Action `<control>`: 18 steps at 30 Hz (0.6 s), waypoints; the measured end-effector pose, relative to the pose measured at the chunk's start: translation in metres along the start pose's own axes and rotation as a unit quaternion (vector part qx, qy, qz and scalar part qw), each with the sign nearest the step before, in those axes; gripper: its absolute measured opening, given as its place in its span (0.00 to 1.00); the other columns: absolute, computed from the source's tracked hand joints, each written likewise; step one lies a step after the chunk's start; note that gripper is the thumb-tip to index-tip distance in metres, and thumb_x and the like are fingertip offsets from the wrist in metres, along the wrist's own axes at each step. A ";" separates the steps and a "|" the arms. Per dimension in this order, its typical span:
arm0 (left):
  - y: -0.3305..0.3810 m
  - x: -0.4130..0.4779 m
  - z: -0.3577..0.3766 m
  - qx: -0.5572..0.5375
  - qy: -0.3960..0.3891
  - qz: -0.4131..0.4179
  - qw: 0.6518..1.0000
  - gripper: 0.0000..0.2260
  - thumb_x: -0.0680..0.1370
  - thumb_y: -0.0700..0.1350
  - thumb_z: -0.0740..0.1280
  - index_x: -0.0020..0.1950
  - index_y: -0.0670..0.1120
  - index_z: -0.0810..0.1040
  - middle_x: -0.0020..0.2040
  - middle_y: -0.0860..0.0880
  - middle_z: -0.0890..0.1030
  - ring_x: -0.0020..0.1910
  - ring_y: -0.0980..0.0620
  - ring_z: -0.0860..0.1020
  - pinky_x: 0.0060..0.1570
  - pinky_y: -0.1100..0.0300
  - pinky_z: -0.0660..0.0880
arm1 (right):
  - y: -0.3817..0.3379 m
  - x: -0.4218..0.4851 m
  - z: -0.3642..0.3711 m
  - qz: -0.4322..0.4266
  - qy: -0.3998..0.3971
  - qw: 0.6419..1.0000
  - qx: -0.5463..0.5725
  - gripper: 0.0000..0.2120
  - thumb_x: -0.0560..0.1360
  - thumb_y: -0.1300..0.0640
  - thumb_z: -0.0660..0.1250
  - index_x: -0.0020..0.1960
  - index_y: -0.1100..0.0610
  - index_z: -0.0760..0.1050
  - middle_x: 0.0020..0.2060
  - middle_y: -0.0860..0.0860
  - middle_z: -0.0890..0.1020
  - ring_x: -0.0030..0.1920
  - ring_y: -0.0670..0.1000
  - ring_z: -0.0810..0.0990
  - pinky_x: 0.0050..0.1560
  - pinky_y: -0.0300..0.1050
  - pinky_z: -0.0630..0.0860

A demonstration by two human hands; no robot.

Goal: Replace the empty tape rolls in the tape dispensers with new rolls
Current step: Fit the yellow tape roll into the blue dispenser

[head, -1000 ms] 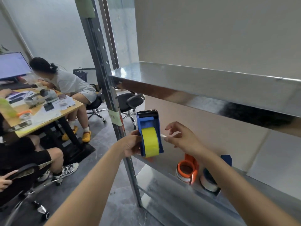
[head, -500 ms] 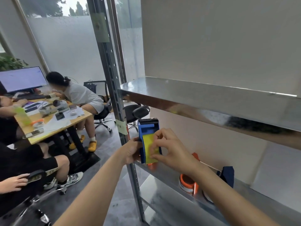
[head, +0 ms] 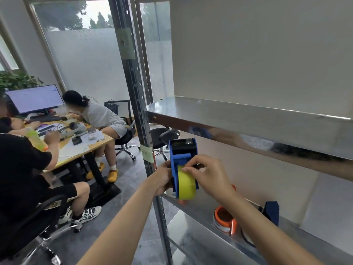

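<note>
a yellow tape roll (head: 186,186) sat loaded in a blue tape dispenser (head: 182,156), held upright in the air, cutter end up, just beside a metal rack's corner post (head: 133,92). the left hand (head: 162,178) had its grip clamped round the dispenser's left side, apparently to steady it. the right hand (head: 209,174) had its grip pinched together at the top of the roll, fingertips (head: 186,169) on the tape just under the blue crossbar, seemingly picking at the loose end to feed it toward the toothed blade. whether the end had lifted could not be told. on the lower shelf (head: 198,211) beneath, an orange dispenser (head: 224,219) and a dark blue dispenser (head: 271,208) lay near each other, probably awaiting their turn. at a bench (head: 103,140) well to the left, other people (head: 99,115) sat by a monitor (head: 34,98).
</note>
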State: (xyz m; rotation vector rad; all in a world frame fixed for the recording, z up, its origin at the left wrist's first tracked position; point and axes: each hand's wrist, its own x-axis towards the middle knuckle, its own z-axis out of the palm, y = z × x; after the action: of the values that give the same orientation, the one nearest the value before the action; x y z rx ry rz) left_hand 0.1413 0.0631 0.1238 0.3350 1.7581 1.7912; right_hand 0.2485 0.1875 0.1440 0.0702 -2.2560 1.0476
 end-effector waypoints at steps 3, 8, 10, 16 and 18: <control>0.000 -0.001 -0.001 -0.002 0.011 0.002 1.000 0.10 0.78 0.33 0.60 0.56 0.41 0.76 0.42 0.42 0.81 0.40 0.45 0.79 0.45 0.51 0.78 | -0.002 0.004 0.001 0.059 -0.009 0.998 0.030 0.02 0.71 0.57 0.74 0.40 0.54 0.84 0.36 0.44 0.83 0.38 0.41 0.79 0.41 0.35 0.74; -0.001 -0.003 -0.001 -0.002 0.010 0.007 1.000 0.10 0.78 0.33 0.59 0.51 0.43 0.77 0.40 0.43 0.80 0.39 0.45 0.79 0.46 0.50 0.77 | -0.006 0.008 0.001 0.086 -0.016 0.996 0.001 0.03 0.73 0.57 0.72 0.44 0.55 0.85 0.39 0.45 0.84 0.39 0.40 0.78 0.42 0.29 0.71; 0.000 -0.004 0.000 -0.003 0.010 0.009 1.000 0.09 0.78 0.34 0.59 0.49 0.44 0.78 0.40 0.44 0.81 0.38 0.46 0.79 0.44 0.52 0.78 | -0.010 0.009 0.002 0.069 -0.005 0.997 -0.030 0.04 0.73 0.57 0.72 0.45 0.55 0.85 0.40 0.47 0.84 0.41 0.43 0.78 0.44 0.34 0.73; 0.003 -0.006 0.004 -0.018 0.007 0.007 1.000 0.07 0.79 0.37 0.60 0.53 0.43 0.77 0.43 0.43 0.81 0.41 0.45 0.79 0.47 0.49 0.78 | -0.010 0.009 0.009 0.021 0.053 0.996 -0.073 0.03 0.74 0.59 0.71 0.42 0.58 0.81 0.39 0.50 0.82 0.40 0.48 0.78 0.43 0.41 0.74; 0.003 -0.005 0.004 -0.025 0.012 0.003 1.000 0.09 0.78 0.35 0.60 0.54 0.42 0.77 0.42 0.42 0.81 0.40 0.44 0.79 0.45 0.49 0.78 | -0.008 0.008 0.010 0.016 0.069 0.994 -0.083 0.04 0.74 0.59 0.71 0.42 0.58 0.80 0.38 0.50 0.81 0.39 0.48 0.77 0.42 0.40 0.73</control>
State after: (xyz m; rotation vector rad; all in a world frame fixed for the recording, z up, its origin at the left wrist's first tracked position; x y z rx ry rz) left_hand 0.1468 0.0638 0.1287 0.2994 1.7269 1.8487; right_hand 0.2394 0.1767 0.1495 -0.1053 -2.2150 0.8513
